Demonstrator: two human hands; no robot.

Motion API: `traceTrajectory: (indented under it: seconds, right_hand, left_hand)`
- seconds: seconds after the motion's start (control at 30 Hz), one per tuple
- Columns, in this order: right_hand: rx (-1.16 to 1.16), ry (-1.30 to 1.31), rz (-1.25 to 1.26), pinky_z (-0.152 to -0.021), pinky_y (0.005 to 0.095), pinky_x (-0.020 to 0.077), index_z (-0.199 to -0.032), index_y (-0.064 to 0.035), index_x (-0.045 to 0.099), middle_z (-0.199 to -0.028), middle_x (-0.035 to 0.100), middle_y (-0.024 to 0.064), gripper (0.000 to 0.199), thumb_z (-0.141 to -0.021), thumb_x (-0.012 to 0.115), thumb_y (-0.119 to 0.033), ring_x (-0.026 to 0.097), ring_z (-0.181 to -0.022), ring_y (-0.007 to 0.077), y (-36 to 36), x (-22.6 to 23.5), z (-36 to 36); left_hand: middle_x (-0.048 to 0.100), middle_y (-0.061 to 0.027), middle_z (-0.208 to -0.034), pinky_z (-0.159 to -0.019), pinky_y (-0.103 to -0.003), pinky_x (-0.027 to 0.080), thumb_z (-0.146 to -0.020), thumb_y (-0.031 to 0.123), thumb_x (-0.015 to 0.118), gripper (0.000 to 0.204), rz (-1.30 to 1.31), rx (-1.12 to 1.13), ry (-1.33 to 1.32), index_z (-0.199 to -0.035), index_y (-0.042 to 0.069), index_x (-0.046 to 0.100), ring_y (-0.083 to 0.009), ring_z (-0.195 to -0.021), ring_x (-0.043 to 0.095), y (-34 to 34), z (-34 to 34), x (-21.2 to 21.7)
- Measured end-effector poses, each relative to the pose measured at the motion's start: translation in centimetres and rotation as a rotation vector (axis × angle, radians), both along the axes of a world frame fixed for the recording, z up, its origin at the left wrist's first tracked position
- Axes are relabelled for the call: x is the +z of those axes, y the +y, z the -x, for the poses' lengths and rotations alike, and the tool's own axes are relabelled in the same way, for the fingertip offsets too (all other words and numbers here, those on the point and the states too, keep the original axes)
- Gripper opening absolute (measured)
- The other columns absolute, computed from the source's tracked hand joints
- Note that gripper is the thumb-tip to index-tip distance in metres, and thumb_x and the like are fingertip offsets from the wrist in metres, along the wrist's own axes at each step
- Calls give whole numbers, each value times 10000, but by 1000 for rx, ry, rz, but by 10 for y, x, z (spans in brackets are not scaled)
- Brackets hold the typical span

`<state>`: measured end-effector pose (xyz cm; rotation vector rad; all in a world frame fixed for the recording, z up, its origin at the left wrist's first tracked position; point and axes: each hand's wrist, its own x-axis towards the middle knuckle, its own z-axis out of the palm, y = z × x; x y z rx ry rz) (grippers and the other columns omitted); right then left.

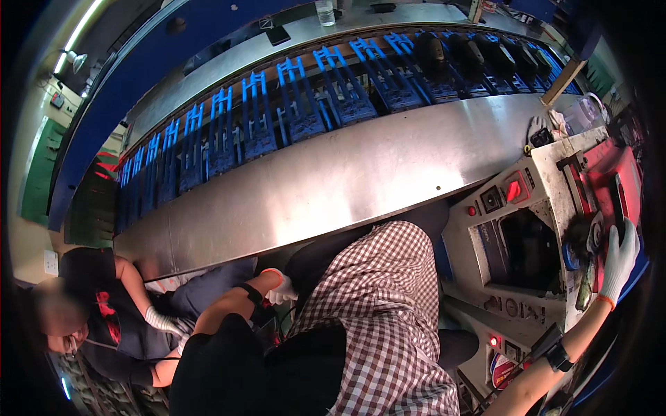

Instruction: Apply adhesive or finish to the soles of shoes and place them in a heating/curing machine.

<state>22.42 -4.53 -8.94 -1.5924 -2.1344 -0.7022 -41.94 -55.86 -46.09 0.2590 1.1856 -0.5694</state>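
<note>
My right hand (619, 260), in a white glove with an orange cuff, reaches to the red-topped machine at the right. Its fingers close about the lower end of a narrow black bar (619, 197). Just left of that hand are a round dark wheel-like part (594, 234) and a worn greenish piece (585, 290). My left hand (281, 288), gloved the same way, is low beside my checked apron (378, 298). Its fingers curl downward, and what they hold, if anything, is hidden.
Ahead runs a long metal ledge (333, 187), with a row of blue racks (305, 114) behind it. Several dark shoe-like shapes (472, 52) sit at the far right. The machine's pale front (461, 239) stands near my right knee. At left sits a co-worker (125, 312) wearing gloves.
</note>
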Motion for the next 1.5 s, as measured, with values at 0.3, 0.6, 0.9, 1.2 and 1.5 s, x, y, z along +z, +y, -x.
traceTrajectory:
  seconds: [0.3,0.6,0.9,1.2,1.5]
  right_hand:
    - [-32,94,-46,-1067,421,482,-1319,-52,679,-1295,696,175,391,-1021,683,-305,614,-1253,346,1,-4,31]
    - [-30,93,-117,-1022,430,489,-1305,-25,680,-1242,711,196,390,-1030,670,-301,654,-1162,358,-16,-1,35]
    - [-17,125,-86,-1049,418,487,-1323,-24,676,-1284,704,192,410,-1027,679,-307,647,-1197,353,-16,-1,33]
    - [8,156,-93,-1052,404,490,-1326,-41,677,-1272,708,179,402,-1022,688,-305,650,-1209,334,-4,-10,37]
    - [-41,151,-78,-1077,416,473,-1301,-76,689,-1262,709,152,366,-1003,695,-289,615,-1264,333,-15,0,36]
  left_hand:
    - [644,-3,-798,-666,-437,487,-955,408,568,232,-298,-391,85,-892,258,732,-250,-738,640,-83,43,-144]
    - [792,-55,-1160,-835,-436,580,-969,434,582,339,-317,-598,637,-1099,244,830,-257,-1123,743,-139,12,-95]
    - [783,-13,-1172,-800,-445,574,-914,304,691,254,-174,-693,277,-1134,285,816,-224,-1020,757,-33,-8,-41]
    - [754,-182,-1248,-935,-463,579,-884,252,617,403,-463,-540,431,-1203,70,783,-322,-1160,736,26,-14,61]
    - [780,-99,-837,-750,-414,593,-815,422,768,333,-1594,-1706,-815,-835,92,806,-280,-834,772,127,10,-123]
